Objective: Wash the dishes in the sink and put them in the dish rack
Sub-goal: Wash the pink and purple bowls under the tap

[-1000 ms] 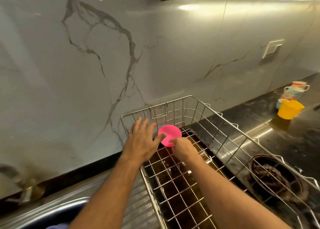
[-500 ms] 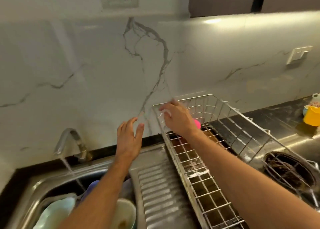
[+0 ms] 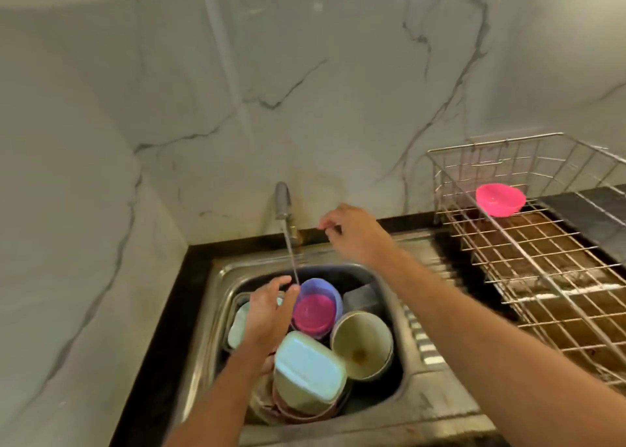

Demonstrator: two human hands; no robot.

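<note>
Dishes crowd the sink point(image 3: 216, 297) under the running tap point(image 3: 283, 203); 1 pink bowl point(image 3: 500, 198) already sits in the dish rack point(image 3: 528, 277) on the worktop. Left hand point(image 3: 267, 311), fingers relaxed and spread, reaches the purple bowl point(image 3: 321, 289) holding a magenta one. Right hand point(image 3: 352, 233) hovers loosely curled, holding nothing. Best to grip the rim firmly, since wet plastic probably slips.

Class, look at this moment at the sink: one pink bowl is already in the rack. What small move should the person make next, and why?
Probably close the left hand on the purple bowl and lift it under the running water. The fingers already sit at its rim, the right hand holds nothing, and only the pink bowl is in the rack, while the sink is full of dishes.
</note>
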